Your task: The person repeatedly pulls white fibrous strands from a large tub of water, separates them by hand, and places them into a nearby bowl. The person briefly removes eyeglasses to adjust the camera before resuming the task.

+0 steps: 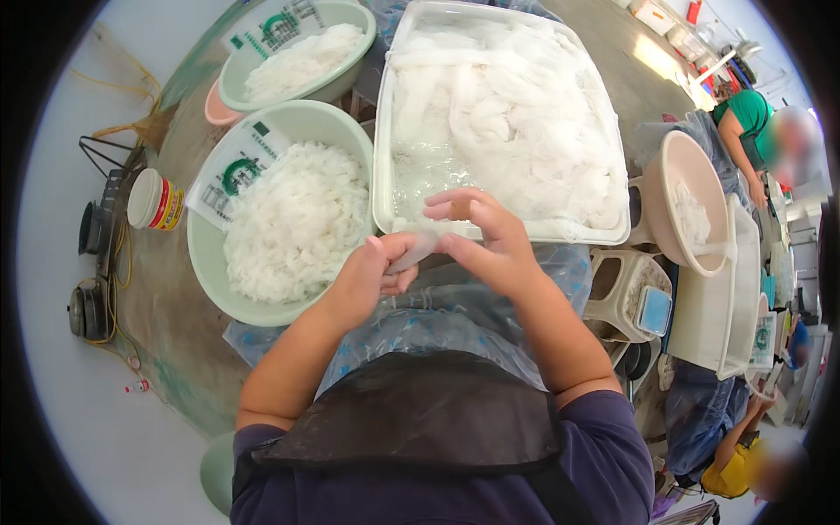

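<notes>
Between my hands, over the near left corner of a white plastic tub (625, 197), is a strip of wet whitish translucent material (420, 251). My left hand (371, 275) has its fingers closed round the strip's lower end. With thumb and fingers spread, my right hand (489, 243) is at the strip's upper end; whether its thumb touches the strip is unclear. Long soft white strands (505, 118) lie in water in the tub. Left of it, a pale green basin (203, 262) holds a heap of short white pieces (295, 223) and a printed plastic bag (239, 164).
Behind stands another green basin (361, 62) with white material. At right are a plastic stool (607, 282), a beige basin (663, 197) and a large tub (695, 328). Co-workers in green (751, 118) and yellow (728, 469) are beyond. A lidded bucket (147, 197) stands left.
</notes>
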A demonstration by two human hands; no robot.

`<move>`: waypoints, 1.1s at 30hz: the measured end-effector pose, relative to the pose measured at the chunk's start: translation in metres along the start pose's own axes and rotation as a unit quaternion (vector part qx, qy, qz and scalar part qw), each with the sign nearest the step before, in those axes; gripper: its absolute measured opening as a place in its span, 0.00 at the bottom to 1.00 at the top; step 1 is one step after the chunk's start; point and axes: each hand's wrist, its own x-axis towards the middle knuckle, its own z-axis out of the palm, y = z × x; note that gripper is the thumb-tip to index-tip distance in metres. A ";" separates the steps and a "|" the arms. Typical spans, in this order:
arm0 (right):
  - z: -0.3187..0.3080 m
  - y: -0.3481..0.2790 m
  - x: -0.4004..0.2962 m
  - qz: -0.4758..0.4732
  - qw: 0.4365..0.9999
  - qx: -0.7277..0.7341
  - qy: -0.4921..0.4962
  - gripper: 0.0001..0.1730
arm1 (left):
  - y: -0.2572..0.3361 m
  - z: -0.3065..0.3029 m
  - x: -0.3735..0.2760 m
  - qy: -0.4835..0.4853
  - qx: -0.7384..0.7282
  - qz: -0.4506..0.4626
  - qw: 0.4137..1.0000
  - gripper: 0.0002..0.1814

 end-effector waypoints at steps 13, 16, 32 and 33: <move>0.023 0.007 -0.009 -0.062 0.997 -0.040 0.034 0.14 | 0.002 0.003 -0.006 -0.007 -0.018 0.014 1.000 0.53; 0.022 0.006 -0.012 -0.013 0.999 -0.027 0.032 0.14 | 0.002 0.001 -0.005 -0.015 -0.033 0.010 0.999 0.52; 0.022 0.008 -0.020 -0.014 0.995 0.019 0.092 0.12 | 0.000 0.003 -0.008 0.009 -0.126 -0.019 0.992 0.33; 0.020 0.008 -0.017 -0.025 0.996 -0.001 0.082 0.12 | -0.002 0.003 -0.009 0.009 -0.125 -0.017 0.992 0.33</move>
